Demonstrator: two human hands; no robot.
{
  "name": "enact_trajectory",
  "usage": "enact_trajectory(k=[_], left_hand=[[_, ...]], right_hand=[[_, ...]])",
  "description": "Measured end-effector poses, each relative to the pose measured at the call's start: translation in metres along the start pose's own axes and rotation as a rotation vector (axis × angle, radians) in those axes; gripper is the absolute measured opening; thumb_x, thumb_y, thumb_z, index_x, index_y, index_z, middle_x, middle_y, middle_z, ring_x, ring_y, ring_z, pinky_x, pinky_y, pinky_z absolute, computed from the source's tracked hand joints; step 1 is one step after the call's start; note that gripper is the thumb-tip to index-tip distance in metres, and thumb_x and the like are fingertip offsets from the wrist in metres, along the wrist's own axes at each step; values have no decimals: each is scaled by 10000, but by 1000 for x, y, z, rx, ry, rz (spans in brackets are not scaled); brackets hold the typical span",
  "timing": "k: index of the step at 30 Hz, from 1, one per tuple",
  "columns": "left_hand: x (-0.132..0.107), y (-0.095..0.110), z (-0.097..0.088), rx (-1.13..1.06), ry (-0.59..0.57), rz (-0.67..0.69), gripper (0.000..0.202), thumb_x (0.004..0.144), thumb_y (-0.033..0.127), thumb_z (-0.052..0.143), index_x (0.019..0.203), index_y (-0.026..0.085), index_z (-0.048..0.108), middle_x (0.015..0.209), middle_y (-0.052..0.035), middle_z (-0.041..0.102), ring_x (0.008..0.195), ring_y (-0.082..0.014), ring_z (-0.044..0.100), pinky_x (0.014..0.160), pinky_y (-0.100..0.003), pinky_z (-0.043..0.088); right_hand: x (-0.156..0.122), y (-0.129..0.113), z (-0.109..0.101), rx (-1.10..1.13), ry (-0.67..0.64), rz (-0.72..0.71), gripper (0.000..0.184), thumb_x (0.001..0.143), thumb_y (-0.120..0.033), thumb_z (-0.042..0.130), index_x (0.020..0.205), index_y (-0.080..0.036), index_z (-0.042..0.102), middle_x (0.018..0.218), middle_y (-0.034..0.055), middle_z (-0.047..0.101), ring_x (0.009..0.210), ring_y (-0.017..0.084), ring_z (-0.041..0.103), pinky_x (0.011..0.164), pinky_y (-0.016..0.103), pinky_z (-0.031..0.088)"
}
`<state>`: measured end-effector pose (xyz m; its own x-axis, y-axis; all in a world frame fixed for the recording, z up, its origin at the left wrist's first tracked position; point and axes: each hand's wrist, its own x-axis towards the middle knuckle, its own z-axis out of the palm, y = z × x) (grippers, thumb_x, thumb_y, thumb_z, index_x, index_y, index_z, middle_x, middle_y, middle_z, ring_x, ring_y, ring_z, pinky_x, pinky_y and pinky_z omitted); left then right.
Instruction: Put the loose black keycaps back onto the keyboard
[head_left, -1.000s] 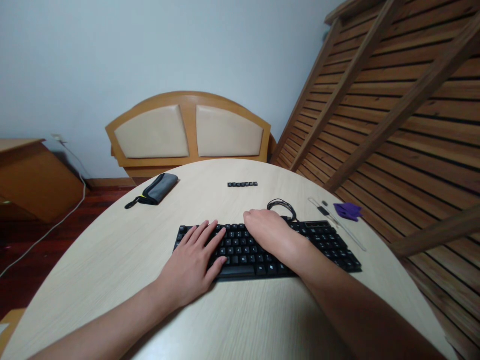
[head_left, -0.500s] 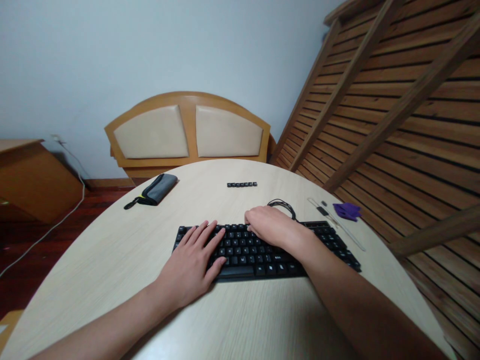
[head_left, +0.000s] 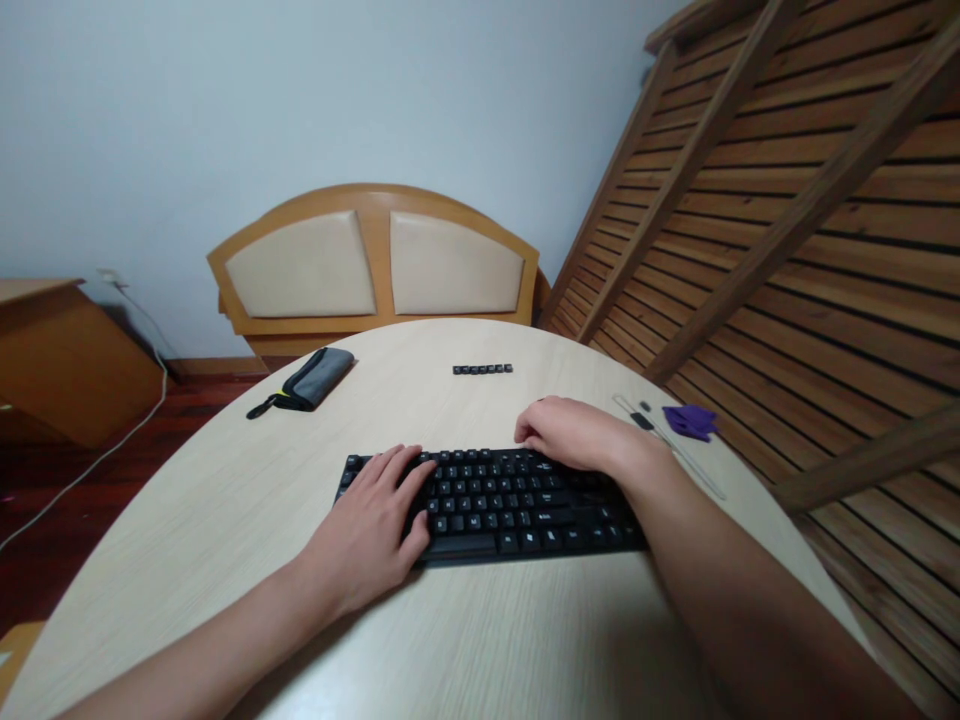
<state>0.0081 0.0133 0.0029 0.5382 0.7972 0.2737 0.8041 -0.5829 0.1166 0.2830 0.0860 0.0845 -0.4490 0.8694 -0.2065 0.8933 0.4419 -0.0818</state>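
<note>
A black keyboard lies on the round table in front of me. My left hand rests flat over the keyboard's left end, fingers spread across the keys. At the back edge, right of the middle, is my right hand; its fingers are curled down and pressed together. Whatever those fingertips may grip is hidden. The right hand and forearm cover the keyboard's right part. Farther back on the table, several loose black keycaps sit in a short row.
A grey pouch with a black strap lies at the back left of the table. To the right are a purple cloth, a thin pale stick and a small black piece. A wooden slatted frame leans alongside.
My right hand has moved right along the keyboard's back edge, its fingers still curled. The keyboard has shifted slightly left, together with my left hand.
</note>
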Motion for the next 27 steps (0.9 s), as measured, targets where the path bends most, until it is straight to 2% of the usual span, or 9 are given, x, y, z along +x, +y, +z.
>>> enact_trajectory(k=[4, 7, 9, 10, 12, 15, 18, 23, 27], left_hand=[[1, -1, -12, -30, 0, -81, 360, 952, 318, 404, 1189, 128, 598, 1279, -156, 613, 1205, -319, 567, 1073, -525, 472], [2, -5, -14, -10, 11, -195, 369, 1003, 436, 361, 1020, 159, 604, 1088, -146, 666, 1037, -319, 619, 959, -537, 529], [1, -7, -12, 24, 38, -239, 435, 1014, 518, 351, 1014, 167, 608, 1030, -140, 679, 994, -327, 625, 929, -547, 535], [0, -7, -10, 43, 61, -240, 468, 1015, 545, 354, 1077, 159, 612, 1073, -148, 682, 1036, -336, 621, 956, -556, 520], [-2, -3, -5, 70, 107, -187, 546, 1017, 564, 369, 1298, 135, 557, 1289, -170, 637, 1223, -356, 561, 1067, -569, 447], [-4, 6, 3, 70, 82, -20, 654, 1023, 547, 396, 1549, 163, 334, 1592, -150, 391, 1452, -349, 367, 1168, -550, 349], [-4, 12, 8, 63, 16, 83, 690, 1023, 545, 414, 1601, 208, 249, 1663, -119, 252, 1503, -339, 285, 1179, -535, 341], [-3, 12, 11, 72, -13, 88, 664, 1020, 557, 415, 1581, 213, 325, 1649, -107, 290, 1498, -343, 300, 1188, -553, 319], [-3, 13, 10, 84, -17, 85, 648, 1022, 548, 409, 1570, 205, 356, 1641, -112, 308, 1490, -345, 318, 1184, -549, 324]], right_hand=[[-4, 15, -7, 19, -58, 34, 254, 839, -117, 613, 965, -218, 808, 949, 58, 794, 874, 210, 720, 740, 259, 479], [-7, 22, -12, 62, -59, 64, 234, 847, -128, 622, 957, -207, 812, 919, 52, 798, 833, 194, 723, 708, 237, 475], [-7, 25, -13, 71, -55, 75, 236, 852, -135, 627, 988, -196, 810, 951, 60, 801, 857, 197, 726, 721, 230, 480], [-7, 26, -13, 71, -48, 76, 241, 858, -140, 626, 1008, -192, 806, 973, 65, 801, 874, 200, 727, 736, 231, 484], [-4, 29, -12, 66, -13, 67, 253, 880, -161, 614, 1055, -188, 796, 1027, 76, 796, 917, 208, 725, 778, 238, 490], [3, 30, -6, 53, 73, 50, 261, 927, -218, 586, 1105, -196, 776, 1086, 90, 783, 969, 214, 713, 841, 256, 483], [11, 29, 4, 38, 124, 59, 252, 952, -271, 572, 1101, -209, 766, 1095, 91, 776, 976, 220, 706, 834, 271, 479], [26, 21, 21, 11, 188, 45, 262, 963, -298, 552, 1112, -207, 748, 1115, 94, 764, 996, 233, 700, 828, 295, 487], [49, 12, 29, -7, 237, 14, 306, 969, -273, 542, 1198, -154, 706, 1232, 133, 716, 1130, 240, 643, 933, 310, 471]])
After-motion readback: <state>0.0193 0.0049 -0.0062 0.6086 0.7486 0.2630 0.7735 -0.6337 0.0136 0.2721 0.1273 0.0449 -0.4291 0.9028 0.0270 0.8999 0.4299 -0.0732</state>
